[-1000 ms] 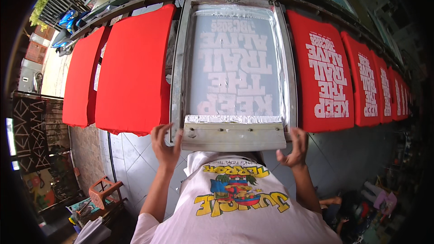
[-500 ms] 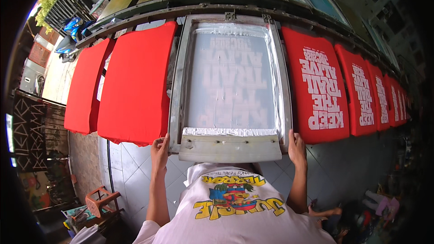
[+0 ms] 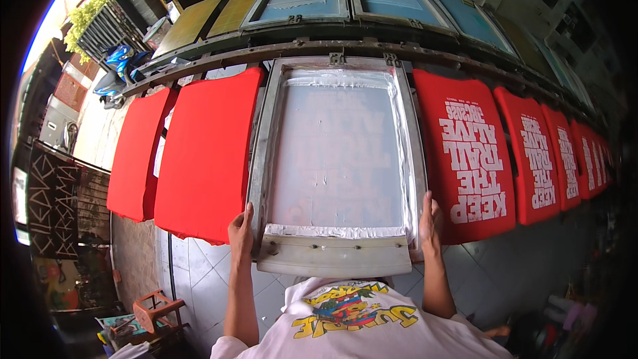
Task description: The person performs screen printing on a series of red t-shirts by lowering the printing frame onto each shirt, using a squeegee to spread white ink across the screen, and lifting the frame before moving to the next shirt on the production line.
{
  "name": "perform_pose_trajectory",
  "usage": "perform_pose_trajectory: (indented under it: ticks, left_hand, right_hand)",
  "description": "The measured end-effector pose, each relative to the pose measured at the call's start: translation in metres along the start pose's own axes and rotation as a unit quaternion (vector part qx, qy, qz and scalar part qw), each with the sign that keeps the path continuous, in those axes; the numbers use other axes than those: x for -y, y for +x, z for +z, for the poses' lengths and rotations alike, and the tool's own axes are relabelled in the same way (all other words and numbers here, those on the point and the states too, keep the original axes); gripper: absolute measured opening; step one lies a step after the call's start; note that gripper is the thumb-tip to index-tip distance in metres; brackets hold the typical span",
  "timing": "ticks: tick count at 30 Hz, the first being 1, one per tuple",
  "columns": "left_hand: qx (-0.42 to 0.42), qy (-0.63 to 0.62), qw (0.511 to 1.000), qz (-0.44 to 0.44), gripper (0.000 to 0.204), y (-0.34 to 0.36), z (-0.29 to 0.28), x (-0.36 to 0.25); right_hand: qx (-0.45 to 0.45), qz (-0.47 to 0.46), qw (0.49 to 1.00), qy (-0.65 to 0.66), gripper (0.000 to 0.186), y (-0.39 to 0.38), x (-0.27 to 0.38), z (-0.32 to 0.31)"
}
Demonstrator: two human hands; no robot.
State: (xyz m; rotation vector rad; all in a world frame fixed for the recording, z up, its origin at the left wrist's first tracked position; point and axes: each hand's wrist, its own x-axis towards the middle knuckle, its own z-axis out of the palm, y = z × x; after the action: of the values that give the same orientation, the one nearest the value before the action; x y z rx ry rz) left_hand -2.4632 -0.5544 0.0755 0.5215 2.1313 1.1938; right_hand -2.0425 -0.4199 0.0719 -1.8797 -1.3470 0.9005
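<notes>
A metal-framed printing screen (image 3: 262,146) lies in front of me, with pale ink smeared round its mesh (image 3: 339,153). Faint lettering shows through the mesh. My left hand (image 3: 240,233) grips the frame's left side near its front corner, thumb on top. On the opposite side, my right hand (image 3: 431,226) holds the frame's right edge the same way. Across the frame's near end rests a squeegee (image 3: 332,258) with a wide grey holder, and neither hand touches it. White ink (image 3: 332,231) lines its far edge. What lies under the frame is mostly hidden.
Plain red shirts (image 3: 207,159) on boards stand to the left; several printed red shirts (image 3: 475,159) line the right. A metal rail (image 3: 292,46) with hinge clamps runs behind, and more screens (image 3: 302,0) lie beyond it. An orange stool (image 3: 156,309) stands at lower left.
The whole view has shifted, so everything sits lower in the picture. Lettering under the mesh looks fainter than before. Both hands still hold the frame's sides, now slightly farther along them.
</notes>
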Motion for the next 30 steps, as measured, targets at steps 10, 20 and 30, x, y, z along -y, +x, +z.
perform_pose_trajectory:
  ticks: [10,20,30]
  left_hand:
    - [-0.075,-0.057,0.994,-0.049,0.056,-0.011,-0.051,0.019]
    - [-0.125,-0.088,0.988,-0.014,0.049,0.095,-0.255,0.097]
    - [-0.035,-0.075,0.996,0.037,0.051,0.227,-0.395,0.105]
  right_hand:
    - [-0.105,-0.023,0.992,0.068,0.061,-0.036,-0.006,0.046]
    - [-0.037,-0.060,0.992,0.107,0.062,-0.142,0.086,0.229]
    - [-0.026,0.031,0.989,0.144,0.064,-0.228,0.163,0.364]
